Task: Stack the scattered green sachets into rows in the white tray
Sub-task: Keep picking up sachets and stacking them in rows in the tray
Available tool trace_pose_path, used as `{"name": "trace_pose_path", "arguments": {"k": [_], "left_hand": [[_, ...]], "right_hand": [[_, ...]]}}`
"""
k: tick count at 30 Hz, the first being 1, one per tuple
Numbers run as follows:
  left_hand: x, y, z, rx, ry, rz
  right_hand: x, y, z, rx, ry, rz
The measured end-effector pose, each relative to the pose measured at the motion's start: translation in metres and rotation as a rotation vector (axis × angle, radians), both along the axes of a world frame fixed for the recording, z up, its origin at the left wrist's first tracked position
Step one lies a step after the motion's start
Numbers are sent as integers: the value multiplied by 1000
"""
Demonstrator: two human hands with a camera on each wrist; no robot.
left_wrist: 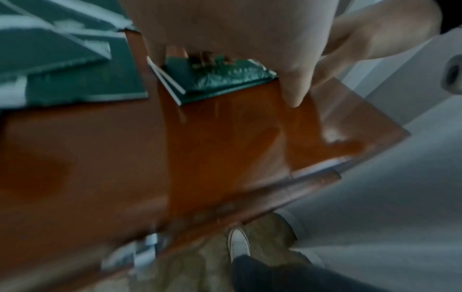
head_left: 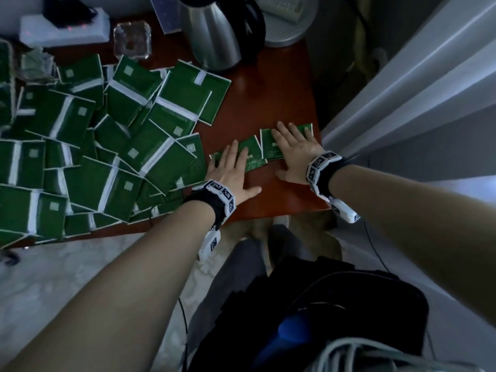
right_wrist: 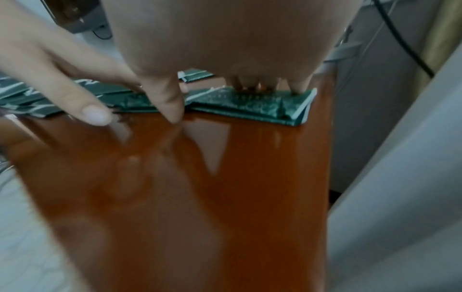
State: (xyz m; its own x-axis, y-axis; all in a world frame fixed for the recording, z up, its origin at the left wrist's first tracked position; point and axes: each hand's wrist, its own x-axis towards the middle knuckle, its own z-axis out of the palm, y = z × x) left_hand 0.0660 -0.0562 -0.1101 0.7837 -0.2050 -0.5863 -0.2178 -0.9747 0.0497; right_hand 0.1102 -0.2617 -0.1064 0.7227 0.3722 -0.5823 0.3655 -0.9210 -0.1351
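Both spread flat on the red-brown worktop point(head_left: 268, 200): left hand point(head_left: 230, 167) and right hand point(head_left: 292, 151), each pressing green sachets point(head_left: 271, 149); beyond, scattered sachet heap point(head_left: 107, 146), then steel kettle point(head_left: 212, 30).

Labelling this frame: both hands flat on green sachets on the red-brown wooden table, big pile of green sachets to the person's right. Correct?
One error: the big pile of green sachets lies to the person's left, not right, as the head view shows. The rest holds: the left hand and the right hand lie flat on green sachets on the red-brown wooden table.
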Motion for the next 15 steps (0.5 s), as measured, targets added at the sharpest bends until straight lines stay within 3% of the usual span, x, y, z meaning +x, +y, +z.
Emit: {"name": "trace_pose_path", "arguments": {"k": [8,15], "left_hand": [[-91,5,-24,-57,-216,-89],[-145,12,-35,-95,-434,-7]], "right_hand": [[-104,-15,-34,130,-192,18],[-154,-6,-38,113,-279,-30]]}}
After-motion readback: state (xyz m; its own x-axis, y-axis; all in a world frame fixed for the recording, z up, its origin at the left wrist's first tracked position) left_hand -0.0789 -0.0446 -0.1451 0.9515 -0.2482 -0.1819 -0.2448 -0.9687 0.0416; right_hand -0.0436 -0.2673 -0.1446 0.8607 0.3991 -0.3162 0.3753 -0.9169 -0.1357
